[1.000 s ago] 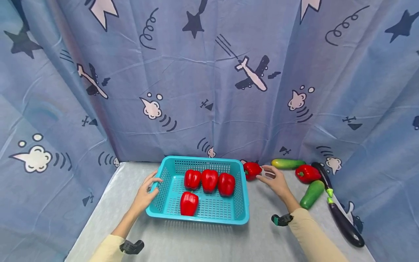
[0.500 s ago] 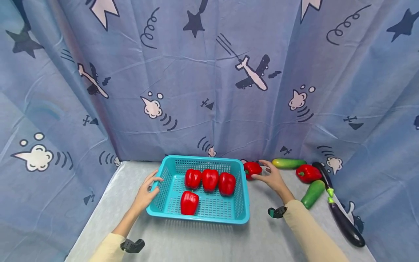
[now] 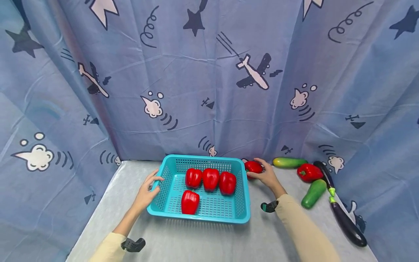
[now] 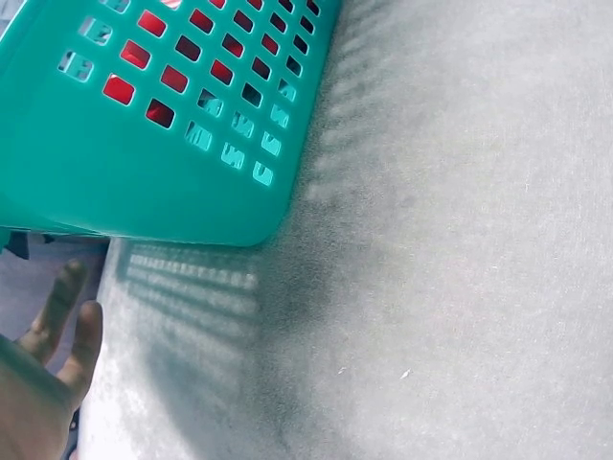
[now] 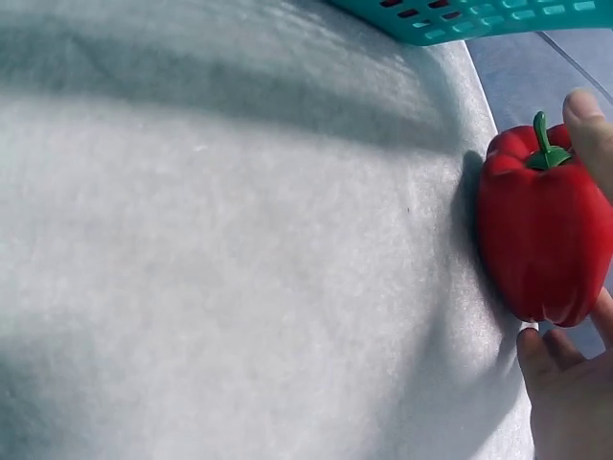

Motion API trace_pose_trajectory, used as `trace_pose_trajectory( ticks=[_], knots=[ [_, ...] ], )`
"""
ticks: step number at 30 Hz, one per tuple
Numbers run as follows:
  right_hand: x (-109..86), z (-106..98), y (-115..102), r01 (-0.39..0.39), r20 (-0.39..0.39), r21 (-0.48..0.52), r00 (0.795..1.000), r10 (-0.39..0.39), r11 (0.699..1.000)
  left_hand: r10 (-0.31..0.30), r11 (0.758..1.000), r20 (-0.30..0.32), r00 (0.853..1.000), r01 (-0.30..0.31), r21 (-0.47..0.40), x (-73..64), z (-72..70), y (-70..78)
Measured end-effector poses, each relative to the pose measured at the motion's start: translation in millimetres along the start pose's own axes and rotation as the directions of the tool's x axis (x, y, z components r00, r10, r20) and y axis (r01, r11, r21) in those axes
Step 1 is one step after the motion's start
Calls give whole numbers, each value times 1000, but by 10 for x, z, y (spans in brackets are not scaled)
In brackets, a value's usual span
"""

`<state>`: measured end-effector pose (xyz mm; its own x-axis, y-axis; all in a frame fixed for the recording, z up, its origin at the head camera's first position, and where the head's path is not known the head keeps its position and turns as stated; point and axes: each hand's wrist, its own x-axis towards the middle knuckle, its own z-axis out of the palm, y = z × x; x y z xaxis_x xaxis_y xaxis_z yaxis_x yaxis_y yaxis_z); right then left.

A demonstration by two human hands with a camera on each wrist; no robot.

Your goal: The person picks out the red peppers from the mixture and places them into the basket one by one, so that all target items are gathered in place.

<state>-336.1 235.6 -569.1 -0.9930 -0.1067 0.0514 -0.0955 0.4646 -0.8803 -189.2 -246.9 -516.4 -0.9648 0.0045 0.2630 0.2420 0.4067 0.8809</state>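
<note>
In the head view, my right hand (image 3: 267, 175) is at a red bell pepper (image 3: 252, 166) right of the turquoise basket (image 3: 214, 219). Its fingers curve along the pepper's far side, and the thumb is at the near side. The right wrist view shows this bell pepper (image 5: 544, 230) between thumb and fingers, green stem uncovered, close against the cloth-covered table (image 5: 239, 249). My left hand (image 3: 146, 192) is at the basket's left rim, thumb and fingers spread apart, with fingertips overlapping the rim in the head view. Several red bell peppers (image 3: 211, 179) lie inside the basket.
On the right side lie a yellow-green cucumber-shaped vegetable (image 3: 289, 162), another red bell pepper (image 3: 309, 173), a green vegetable (image 3: 313, 194) and two eggplants, one in front (image 3: 348, 225) and one behind (image 3: 322, 171). A blue patterned curtain (image 3: 209, 91) hangs at the back and sides.
My right hand has moved left from beside the red bell pepper until its thumb and fingers are round it. The left hand and the basket have stayed in place.
</note>
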Motion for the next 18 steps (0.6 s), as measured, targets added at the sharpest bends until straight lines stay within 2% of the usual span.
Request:
trace_pose_trajectory(
  ticks=[8,18],
  knots=[
    [31,5,-8,-29,48,-29,998,30,999,-16,1000,3,1000,16,7,16,-3,-2],
    [50,-8,-21,-48,26,-51,998,50,998,-5,1000,9,1000,5,-5,11,-10,-38]
  ],
)
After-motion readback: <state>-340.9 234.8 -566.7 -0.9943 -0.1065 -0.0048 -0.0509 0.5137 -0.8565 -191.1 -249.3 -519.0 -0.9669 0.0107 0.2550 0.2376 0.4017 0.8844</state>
